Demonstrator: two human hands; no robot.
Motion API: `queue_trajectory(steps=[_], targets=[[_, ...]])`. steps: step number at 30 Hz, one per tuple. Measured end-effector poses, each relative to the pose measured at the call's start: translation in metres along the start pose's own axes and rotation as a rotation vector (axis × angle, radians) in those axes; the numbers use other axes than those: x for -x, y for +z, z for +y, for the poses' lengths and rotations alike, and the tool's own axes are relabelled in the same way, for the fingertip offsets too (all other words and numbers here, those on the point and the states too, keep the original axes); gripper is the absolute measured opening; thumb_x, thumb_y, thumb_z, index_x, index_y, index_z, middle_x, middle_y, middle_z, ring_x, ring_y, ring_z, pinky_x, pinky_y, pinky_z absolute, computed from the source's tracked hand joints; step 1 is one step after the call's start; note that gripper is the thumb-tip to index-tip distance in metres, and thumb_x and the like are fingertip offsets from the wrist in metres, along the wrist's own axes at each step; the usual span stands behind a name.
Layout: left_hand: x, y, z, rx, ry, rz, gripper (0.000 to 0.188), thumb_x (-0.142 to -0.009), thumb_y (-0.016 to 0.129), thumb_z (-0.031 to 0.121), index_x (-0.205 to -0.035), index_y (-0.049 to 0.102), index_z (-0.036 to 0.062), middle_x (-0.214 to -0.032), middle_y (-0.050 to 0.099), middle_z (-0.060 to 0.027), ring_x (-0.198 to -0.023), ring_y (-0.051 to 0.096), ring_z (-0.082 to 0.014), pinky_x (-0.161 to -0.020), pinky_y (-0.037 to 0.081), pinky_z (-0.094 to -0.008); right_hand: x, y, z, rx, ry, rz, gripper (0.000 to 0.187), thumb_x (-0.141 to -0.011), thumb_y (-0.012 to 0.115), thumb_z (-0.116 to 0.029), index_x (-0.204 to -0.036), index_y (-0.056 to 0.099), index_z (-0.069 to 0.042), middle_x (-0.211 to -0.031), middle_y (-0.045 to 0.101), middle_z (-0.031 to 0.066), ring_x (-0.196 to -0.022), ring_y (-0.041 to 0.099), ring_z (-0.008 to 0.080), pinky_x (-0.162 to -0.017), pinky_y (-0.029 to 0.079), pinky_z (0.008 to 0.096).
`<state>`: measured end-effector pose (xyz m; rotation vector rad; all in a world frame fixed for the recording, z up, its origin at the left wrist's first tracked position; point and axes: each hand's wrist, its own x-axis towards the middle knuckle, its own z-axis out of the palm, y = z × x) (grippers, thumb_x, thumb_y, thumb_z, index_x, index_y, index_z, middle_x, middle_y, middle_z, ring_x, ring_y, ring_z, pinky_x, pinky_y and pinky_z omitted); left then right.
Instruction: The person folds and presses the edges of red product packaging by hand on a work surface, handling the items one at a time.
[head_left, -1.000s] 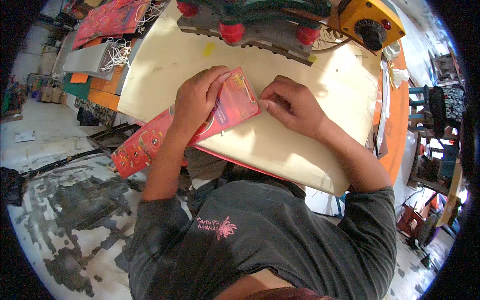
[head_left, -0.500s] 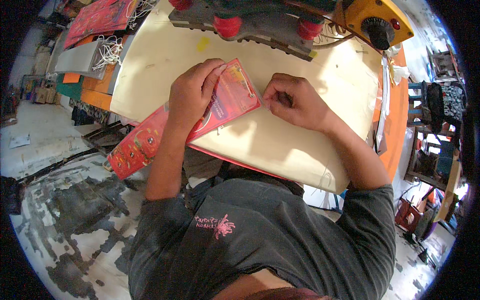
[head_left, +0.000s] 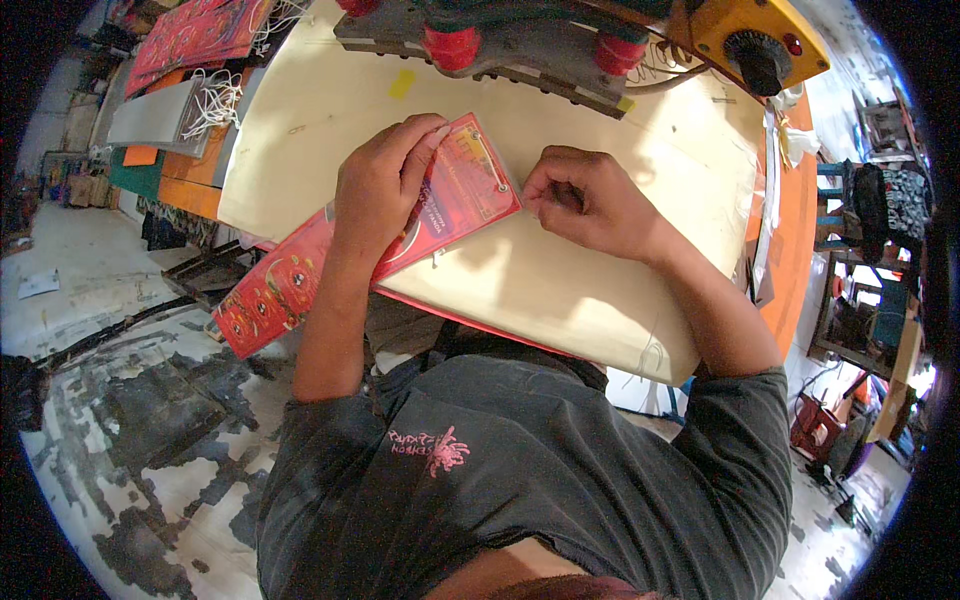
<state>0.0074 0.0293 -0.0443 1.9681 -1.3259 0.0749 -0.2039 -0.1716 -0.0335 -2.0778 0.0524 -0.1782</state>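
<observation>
A long red printed sheet (head_left: 462, 208), glossy like plastic, lies slantwise over the table's near edge, its lower left end sticking out past the table. Metal eyelets show near its upper right edge. Across its upper part lies my left hand (head_left: 382, 190), closed over it with the thumb on top. My right hand (head_left: 597, 208) is curled in a pinch at the sheet's right corner; the fingertips meet the clear edge there, and their exact grip is partly hidden.
Beyond my hands stands a dark machine with red round parts (head_left: 452, 48) and a yellow control box with a black knob (head_left: 754, 55). Pale covering (head_left: 560, 300) spreads over the table. At the far left lie more red printed sheets (head_left: 195, 38) and white cords (head_left: 213, 100).
Almost nothing differs. Both hands keep their places on the sheet, and the whole view has shifted very slightly.
</observation>
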Motion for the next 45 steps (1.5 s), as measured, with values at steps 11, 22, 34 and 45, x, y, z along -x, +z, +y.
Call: queue_trajectory(steps=[11, 22, 34, 45], targets=[[-0.001, 0.0, 0.004, 0.0, -0.022, -0.007, 0.025, -0.109, 0.065, 0.027, -0.119, 0.076, 0.0076, -0.111, 0.079, -0.0152, -0.097, 0.077, -0.0366, -0.085, 0.06, -0.0446, 0.001, 0.007, 0.002, 0.09, -0.041, 0.04, 0.011, -0.088, 0.072, -0.006, -0.096, 0.067, -0.001, -0.09, 0.063, 0.0078, -0.076, 0.062, 0.016, -0.066, 0.051, 0.0317], [-0.001, -0.005, 0.006, -0.002, -0.085, -0.097, 0.027, -0.111, 0.063, 0.025, -0.126, 0.075, 0.0059, -0.12, 0.079, -0.0168, -0.11, 0.077, -0.0367, -0.097, 0.059, -0.0428, 0.0, 0.018, -0.004, 0.405, -0.153, 0.142, 0.015, -0.085, 0.071, -0.006, -0.097, 0.063, -0.005, -0.093, 0.061, 0.0119, -0.077, 0.069, 0.0303, -0.067, 0.058, 0.0427], [0.004, 0.001, 0.012, 0.018, 0.111, -0.135, 0.019, -0.104, 0.07, 0.021, -0.117, 0.077, 0.0093, -0.104, 0.08, -0.0137, -0.091, 0.077, -0.0351, -0.08, 0.06, -0.0454, -0.002, 0.004, 0.009, 0.59, -0.057, 0.314, 0.017, -0.085, 0.074, -0.008, -0.096, 0.061, -0.005, -0.096, 0.062, 0.012, -0.075, 0.071, 0.032, -0.066, 0.062, 0.0433], [0.006, -0.001, 0.008, 0.051, 0.112, -0.143, 0.02, -0.104, 0.07, 0.02, -0.119, 0.076, 0.0086, -0.106, 0.08, -0.0152, -0.093, 0.077, -0.0355, -0.083, 0.06, -0.0451, 0.002, 0.008, 0.001, 0.682, 0.03, 0.273, 0.019, -0.088, 0.077, -0.013, -0.101, 0.064, -0.008, -0.103, 0.069, 0.0111, -0.077, 0.075, 0.0292, -0.066, 0.063, 0.0427]])
